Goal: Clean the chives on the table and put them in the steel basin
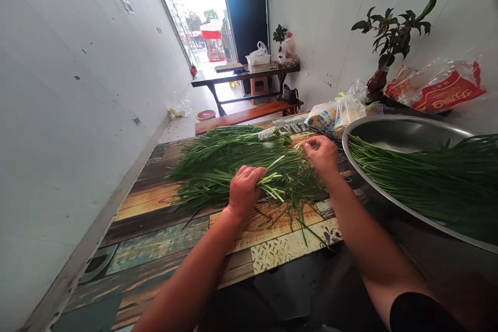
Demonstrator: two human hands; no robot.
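Note:
My left hand (246, 189) is wrapped round a small bunch of garlic chives (273, 187), their pale cut ends pointing right. My right hand (322, 154) is closed in a pinch beyond those ends, close to some pale, thin scraps; what is between its fingertips is too small to make out. Under and behind my left hand lies a large pile of garlic chives (218, 153), with a white-wrapped bundle (267, 136) at its far right. Loose trimmings (301, 187) are scattered between my hands and towards the near table edge.
A large steel bowl (373, 187) with many long chives stands at the right of the wood-patterned table (155, 241). Beyond it are plastic bags (338, 114), a potted plant (392, 36) and a red package (451, 91). Farther off stand a bench (241, 116) and another table (221, 77).

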